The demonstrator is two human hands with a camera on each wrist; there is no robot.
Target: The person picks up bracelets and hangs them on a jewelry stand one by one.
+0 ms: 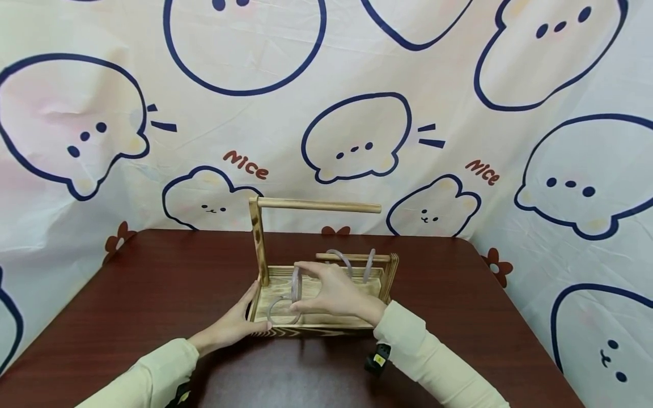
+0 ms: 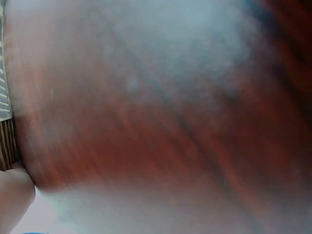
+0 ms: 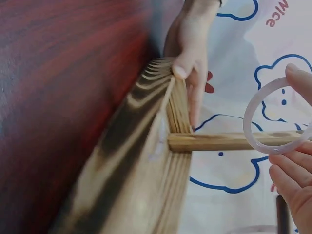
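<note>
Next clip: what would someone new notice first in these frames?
First, the wooden rack at the middle of the dark red table, with a tall post and a long top rod. The right hand pinches a pale ring upright over the rack's tray, while the left hand rests on the rack's left end. Behind, a white cloth backdrop with blue-outlined cartoon figures fills the view.

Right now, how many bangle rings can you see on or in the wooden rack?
4: one held upright in the right hand at, one lying flat on the tray floor, two hanging on the low rail. More may be hidden.
</note>
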